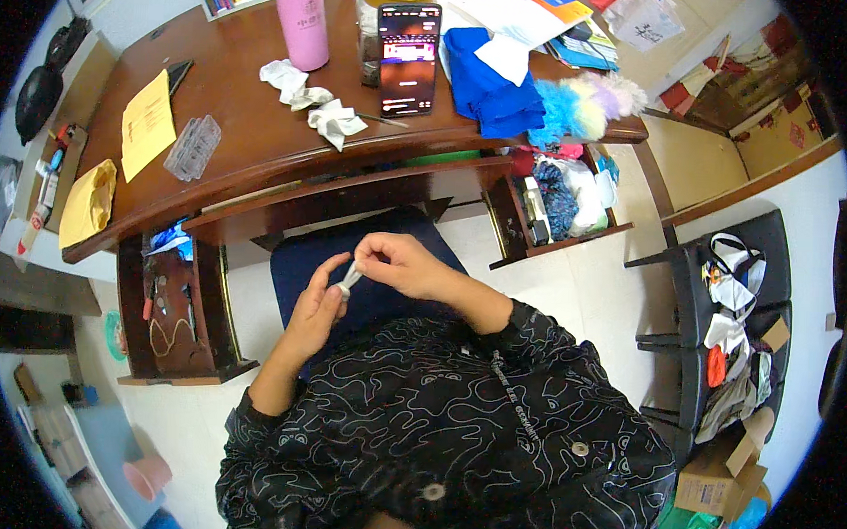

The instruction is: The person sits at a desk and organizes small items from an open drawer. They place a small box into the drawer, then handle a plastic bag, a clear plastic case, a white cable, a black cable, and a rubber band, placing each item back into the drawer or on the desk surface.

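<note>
Between my two hands, above the dark blue seat, is a small off-white item (351,279), narrow and tapering, perhaps cloth or twisted paper. My left hand (315,313) grips its thicker lower end between thumb and fingers, with the index finger raised. My right hand (400,265) pinches the upper end between thumb and fingertips. Fingers cover part of the item, so its exact kind cannot be told. Beyond the hands stands a brown wooden desk (241,90) with its drawers pulled out. On its front part lie crumpled white tissues (336,123).
A phone (407,61) with a lit screen stands near a pink bottle (303,26). Blue cloth (489,85) and a fluffy duster (576,105) lie to the right. The left drawer (173,312) and right drawer (559,199) jut out beside the seat (368,245). Black chairs (687,323) hold bags.
</note>
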Motion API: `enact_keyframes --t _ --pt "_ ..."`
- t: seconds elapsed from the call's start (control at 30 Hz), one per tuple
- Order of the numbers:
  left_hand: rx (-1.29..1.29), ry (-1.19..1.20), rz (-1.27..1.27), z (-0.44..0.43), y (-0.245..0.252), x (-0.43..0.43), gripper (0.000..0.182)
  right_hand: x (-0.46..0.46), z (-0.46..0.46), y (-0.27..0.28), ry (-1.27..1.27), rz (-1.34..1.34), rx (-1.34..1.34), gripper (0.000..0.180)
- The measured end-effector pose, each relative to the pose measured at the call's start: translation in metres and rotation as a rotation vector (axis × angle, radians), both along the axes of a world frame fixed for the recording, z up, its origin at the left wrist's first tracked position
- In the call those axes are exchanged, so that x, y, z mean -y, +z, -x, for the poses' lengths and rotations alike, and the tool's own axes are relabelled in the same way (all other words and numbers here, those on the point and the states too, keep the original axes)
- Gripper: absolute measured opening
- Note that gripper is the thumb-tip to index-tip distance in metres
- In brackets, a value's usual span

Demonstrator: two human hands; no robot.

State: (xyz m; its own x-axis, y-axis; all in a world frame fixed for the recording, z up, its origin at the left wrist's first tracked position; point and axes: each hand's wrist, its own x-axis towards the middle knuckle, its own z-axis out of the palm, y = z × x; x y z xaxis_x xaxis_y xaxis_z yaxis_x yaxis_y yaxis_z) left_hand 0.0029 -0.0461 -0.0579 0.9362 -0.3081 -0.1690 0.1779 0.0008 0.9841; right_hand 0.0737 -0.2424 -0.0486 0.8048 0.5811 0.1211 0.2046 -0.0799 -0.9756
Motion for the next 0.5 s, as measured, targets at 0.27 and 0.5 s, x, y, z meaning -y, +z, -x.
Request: enact_keyframes --t 0.27,0.5 --pt "0.013 -0.164 -0.031 0.003 -0.037 -0.013 0.052 0.166 -0.038 -0.01 -0.671 0.058 0.093 0.006" --pt "-0.097 -0.078 -0.013 0.015 -0.051 -0.03 0.037 0.311 -0.085 -0.023 -0.969 0.123 -0.015 0.017"
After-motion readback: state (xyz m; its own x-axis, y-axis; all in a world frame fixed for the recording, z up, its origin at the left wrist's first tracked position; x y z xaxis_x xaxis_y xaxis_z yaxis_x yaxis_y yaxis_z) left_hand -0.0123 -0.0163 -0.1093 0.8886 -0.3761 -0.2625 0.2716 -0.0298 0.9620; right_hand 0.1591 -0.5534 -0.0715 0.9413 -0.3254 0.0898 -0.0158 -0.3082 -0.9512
